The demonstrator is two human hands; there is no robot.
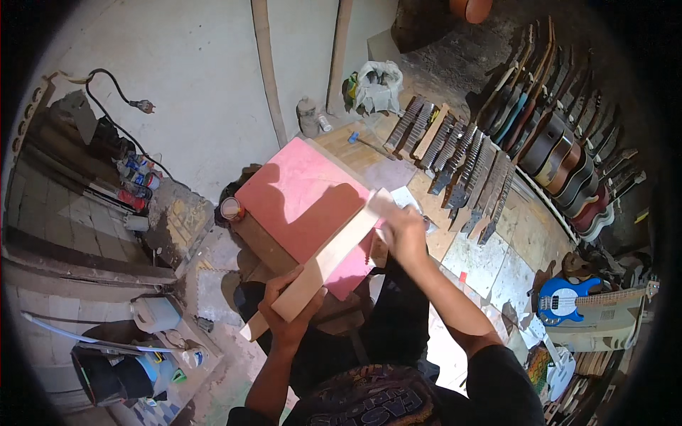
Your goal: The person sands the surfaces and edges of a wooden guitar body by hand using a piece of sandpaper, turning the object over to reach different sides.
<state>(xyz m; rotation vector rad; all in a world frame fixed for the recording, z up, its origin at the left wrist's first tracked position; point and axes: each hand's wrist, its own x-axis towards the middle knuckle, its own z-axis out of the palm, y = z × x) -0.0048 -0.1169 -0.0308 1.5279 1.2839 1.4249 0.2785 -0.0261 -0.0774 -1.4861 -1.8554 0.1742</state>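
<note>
two hands are meeting at a pale wooden bar [337, 248]: the left hand [288, 312] is clasping its lower part between thumb and fingers, while the right hand [405, 233] is bending over its upper end, too blurred to tell how its fingers are set. the bar is slanting over a pink board [298, 188], hiding part of it. a tin [231, 208] is standing beside the board; guitar necks [466, 156] are lying beyond, rightward.

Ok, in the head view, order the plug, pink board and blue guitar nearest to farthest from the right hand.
1. Pink board: just left of the right hand.
2. Blue guitar: picture's right side.
3. Plug: upper left.
</note>
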